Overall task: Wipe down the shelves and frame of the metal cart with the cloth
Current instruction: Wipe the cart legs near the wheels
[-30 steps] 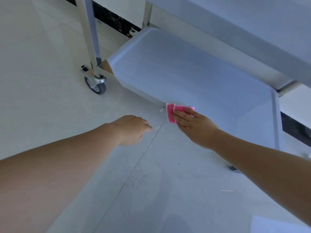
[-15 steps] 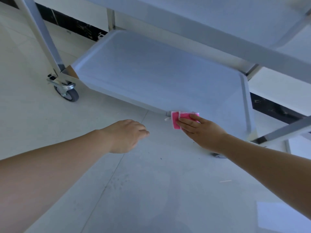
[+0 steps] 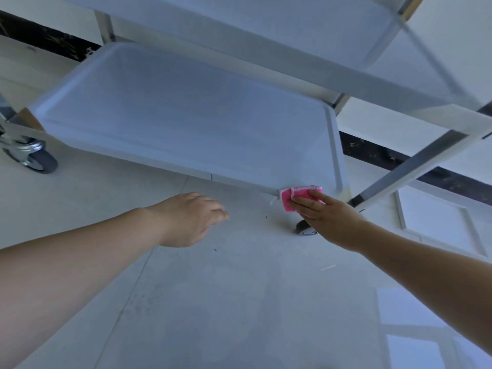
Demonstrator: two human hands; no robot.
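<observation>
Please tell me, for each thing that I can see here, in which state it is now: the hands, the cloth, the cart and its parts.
Right hand: fingers straight, pressing the cloth.
Left hand: loosely curled, holding nothing, above the floor.
Pink folded cloth: against the front edge of the lower shelf, near its right corner.
Lower metal shelf: nothing on it.
Upper metal shelf: only partly in view.
Grey caster wheel: resting on the floor.

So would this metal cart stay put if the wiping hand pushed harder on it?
Probably not: the metal cart stands on swivel caster wheels, so it likely rolls easily. No shelf carries a load, and the left hand isn't bracing it while the right hand presses the pink cloth.
</observation>
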